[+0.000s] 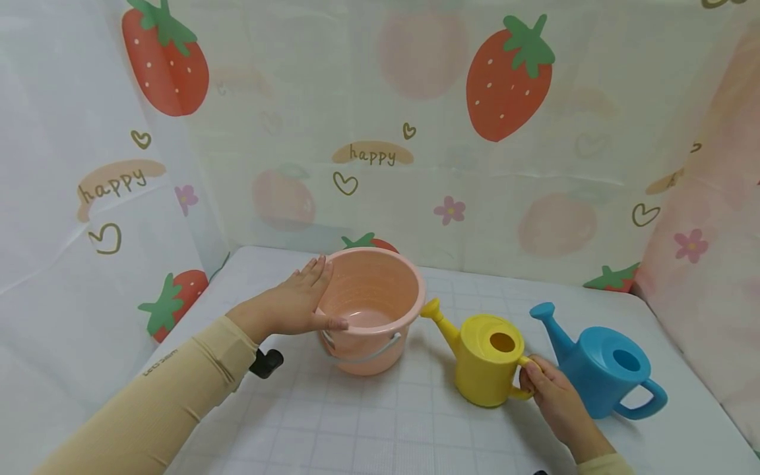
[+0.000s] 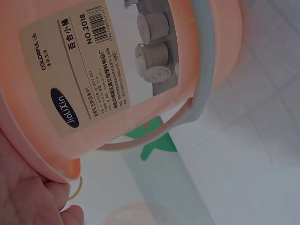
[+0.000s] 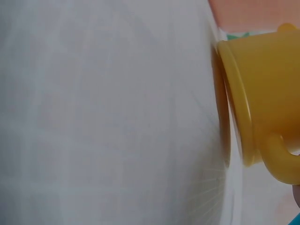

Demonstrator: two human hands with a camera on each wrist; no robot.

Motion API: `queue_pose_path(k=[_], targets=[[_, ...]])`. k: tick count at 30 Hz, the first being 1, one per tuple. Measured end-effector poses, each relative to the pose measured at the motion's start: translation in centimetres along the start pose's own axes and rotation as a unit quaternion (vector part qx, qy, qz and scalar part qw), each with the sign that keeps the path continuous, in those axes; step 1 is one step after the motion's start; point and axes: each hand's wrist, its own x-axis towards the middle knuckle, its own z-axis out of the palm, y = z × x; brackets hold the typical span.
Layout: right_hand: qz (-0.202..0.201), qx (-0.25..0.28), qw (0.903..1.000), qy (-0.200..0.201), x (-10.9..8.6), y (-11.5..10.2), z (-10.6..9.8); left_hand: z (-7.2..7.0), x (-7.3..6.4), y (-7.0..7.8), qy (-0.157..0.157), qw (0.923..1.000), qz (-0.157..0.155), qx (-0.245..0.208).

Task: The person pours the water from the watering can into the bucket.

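My left hand [image 1: 303, 297] rests on the left rim of a pink plastic bucket [image 1: 371, 346], its fingers extended along the edge and the thumb across the front rim. The bucket stands upright, with its pale handle hanging down at the front; a printed label [image 2: 103, 61] shows on its side in the left wrist view. With my right hand [image 1: 555, 396] I grip the handle of a yellow watering can [image 1: 483, 369]. Its spout points left, the tip close to the bucket's right side. In the right wrist view, the can's base is close over the tabletop.
A blue watering can [image 1: 605, 366] stands right behind my right hand, its spout also pointing left. The white table [image 1: 344, 429] has a faint grid pattern. Strawberry-printed cloth [image 1: 368, 86] hangs along the back and both sides.
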Motion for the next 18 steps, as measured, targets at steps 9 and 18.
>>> queue_pose_path(k=[9,18], targets=[[-0.038,-0.014,0.9976,0.056,-0.1,-0.3,-0.1,0.0,-0.1,0.0,0.003,1.0000,0.002,0.003],[-0.045,-0.060,0.9887,0.130,-0.4,-1.6,-0.1,-0.2,0.0,0.2,-0.004,1.0000,-0.002,0.001]])
